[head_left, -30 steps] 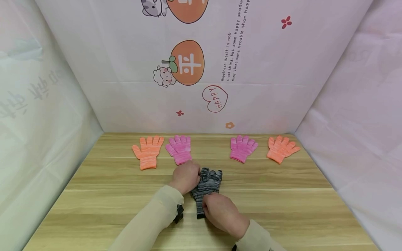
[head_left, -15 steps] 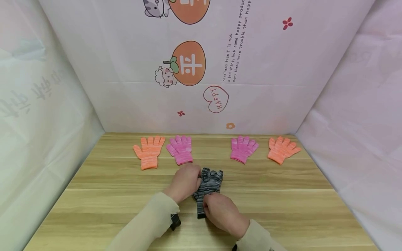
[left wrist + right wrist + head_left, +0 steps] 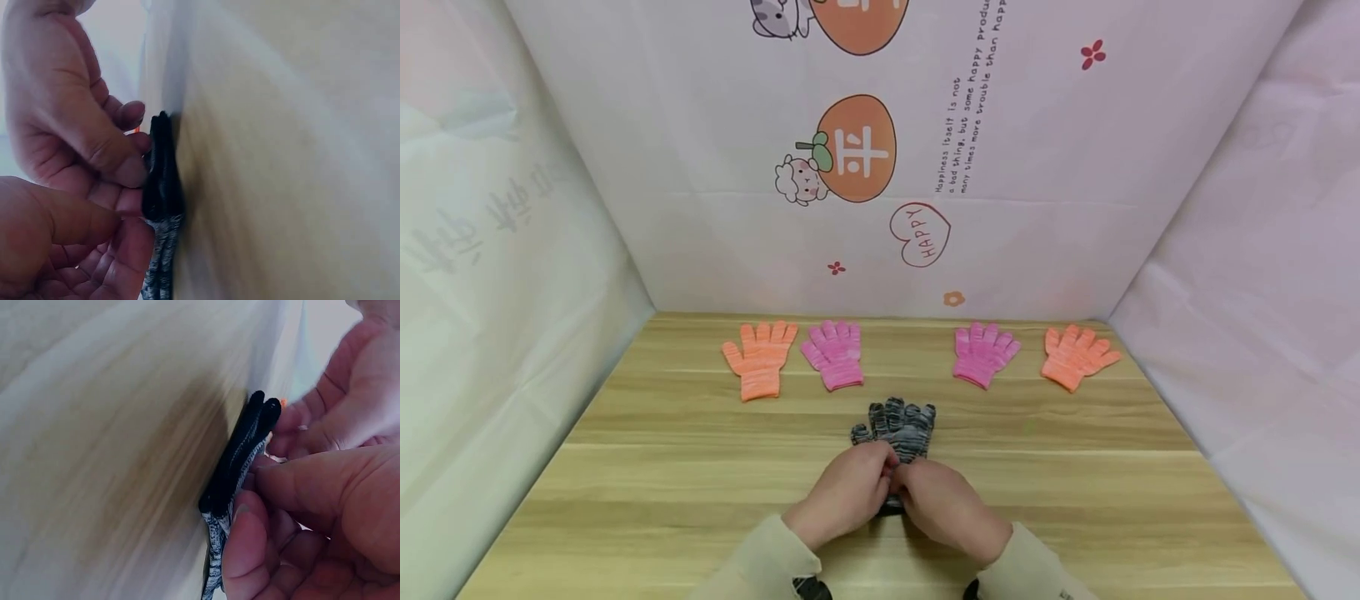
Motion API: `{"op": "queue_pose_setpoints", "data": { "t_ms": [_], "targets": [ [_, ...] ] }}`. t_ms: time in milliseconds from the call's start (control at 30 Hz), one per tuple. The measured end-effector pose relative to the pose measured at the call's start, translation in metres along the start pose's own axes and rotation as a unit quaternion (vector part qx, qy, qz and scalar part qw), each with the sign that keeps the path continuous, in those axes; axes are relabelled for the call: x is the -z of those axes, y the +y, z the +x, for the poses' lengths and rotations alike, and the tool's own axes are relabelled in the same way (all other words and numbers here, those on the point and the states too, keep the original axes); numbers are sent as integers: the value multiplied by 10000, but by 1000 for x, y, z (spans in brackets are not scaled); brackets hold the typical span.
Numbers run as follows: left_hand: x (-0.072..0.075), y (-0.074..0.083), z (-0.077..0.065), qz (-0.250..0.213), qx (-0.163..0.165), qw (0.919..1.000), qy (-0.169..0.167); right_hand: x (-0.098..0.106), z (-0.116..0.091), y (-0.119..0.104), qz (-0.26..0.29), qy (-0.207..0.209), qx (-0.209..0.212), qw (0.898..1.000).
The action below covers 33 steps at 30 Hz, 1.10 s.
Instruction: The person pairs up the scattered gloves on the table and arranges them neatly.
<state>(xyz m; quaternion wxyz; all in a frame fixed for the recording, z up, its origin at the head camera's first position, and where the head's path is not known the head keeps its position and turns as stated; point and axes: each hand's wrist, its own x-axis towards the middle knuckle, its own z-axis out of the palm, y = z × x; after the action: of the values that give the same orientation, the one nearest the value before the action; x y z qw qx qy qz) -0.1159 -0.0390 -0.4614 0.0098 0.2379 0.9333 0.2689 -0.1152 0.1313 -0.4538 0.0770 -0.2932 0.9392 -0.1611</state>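
A dark grey and black marled knit glove lies at the middle of the table, fingers pointing away and the thumb out to the left. My left hand and right hand meet over its lower palm and wrist, hiding much of that part. Each hand's thumb and fingers are curled at the fabric there. Seen from the right wrist, the black cuff stands in two layers, with the right hand nearest it. The left wrist view has my left hand beside the dark cuff.
Along the back of the wood-grain table lie an orange glove and a pink glove on the left, then another pink glove and orange glove on the right. A printed white sheet hangs behind.
My left hand has left the grey glove's upper left side and come down beside the right hand near the cuff. The glove's thumb now shows, spread out to the left.
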Motion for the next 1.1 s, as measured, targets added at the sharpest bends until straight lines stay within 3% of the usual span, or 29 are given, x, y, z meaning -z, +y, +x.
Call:
{"op": "queue_pose_setpoints", "data": {
  "t_ms": [200,467,633,800,1100],
  "targets": [
    [-7,3,-8,326,-76,9994,122,3,0,3,150,-69,75,9998],
    [-14,12,-13,1350,-380,9900,178,16,-2,18,910,-55,75,9958],
    [-16,19,-16,2221,-818,9706,427,30,3,38,1139,148,-676,9911],
    [-20,24,-18,2859,-1146,9485,738,38,16,63,1194,454,-1551,9796],
    [-27,27,-21,3409,-1308,9235,1174,42,45,86,1052,155,-1748,9788]
  ]
}}
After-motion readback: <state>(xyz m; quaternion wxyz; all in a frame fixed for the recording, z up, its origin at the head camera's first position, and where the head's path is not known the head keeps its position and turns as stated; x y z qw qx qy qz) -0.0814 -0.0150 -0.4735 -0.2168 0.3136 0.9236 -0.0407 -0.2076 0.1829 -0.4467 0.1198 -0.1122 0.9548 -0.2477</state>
